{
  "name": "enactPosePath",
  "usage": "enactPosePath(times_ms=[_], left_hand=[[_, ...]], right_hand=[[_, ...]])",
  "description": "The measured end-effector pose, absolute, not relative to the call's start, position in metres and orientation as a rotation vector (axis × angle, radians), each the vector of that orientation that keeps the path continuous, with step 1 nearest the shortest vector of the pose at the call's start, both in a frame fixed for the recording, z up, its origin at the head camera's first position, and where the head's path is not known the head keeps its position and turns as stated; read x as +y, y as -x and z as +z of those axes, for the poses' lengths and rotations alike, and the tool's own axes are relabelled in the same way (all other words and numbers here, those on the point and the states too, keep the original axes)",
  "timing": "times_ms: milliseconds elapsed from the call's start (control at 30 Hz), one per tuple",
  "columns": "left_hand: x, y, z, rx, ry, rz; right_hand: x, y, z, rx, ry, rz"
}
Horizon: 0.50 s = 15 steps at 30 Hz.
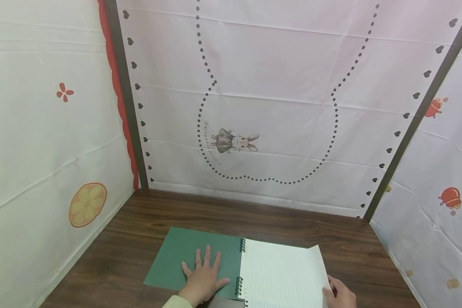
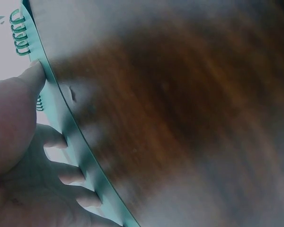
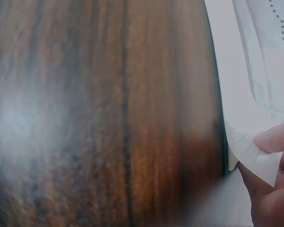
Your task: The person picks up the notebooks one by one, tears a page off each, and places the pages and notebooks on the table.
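Observation:
A ring-bound notebook lies open on the table, its green cover to the left and lined white pages to the right. Black binder rings run between them. With fingers spread, my left hand rests flat on the cover; the left wrist view shows the fingers of that hand along the cover's edge. My right hand pinches the right edge of a page, lifting it. In the right wrist view, thumb and fingers hold the bent page corner.
The notebook sits on a dark wooden table. A grey flap shows at the notebook's lower edge. Printed cloth walls stand on the left, at the back and on the right.

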<state>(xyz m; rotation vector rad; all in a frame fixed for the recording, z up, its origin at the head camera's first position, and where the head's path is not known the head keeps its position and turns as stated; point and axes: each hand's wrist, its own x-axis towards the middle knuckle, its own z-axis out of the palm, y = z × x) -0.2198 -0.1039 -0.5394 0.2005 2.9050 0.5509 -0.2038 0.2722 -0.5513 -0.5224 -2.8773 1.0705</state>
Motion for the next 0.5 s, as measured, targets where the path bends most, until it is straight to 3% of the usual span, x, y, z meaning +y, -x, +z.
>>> enactPosePath(times_ms=[500], left_hand=[[-0.105, 0.222, -0.543, 2.913, -0.184, 0.587]], right_hand=[[0.273, 0.194, -0.533, -2.786, 0.489, 1.152]])
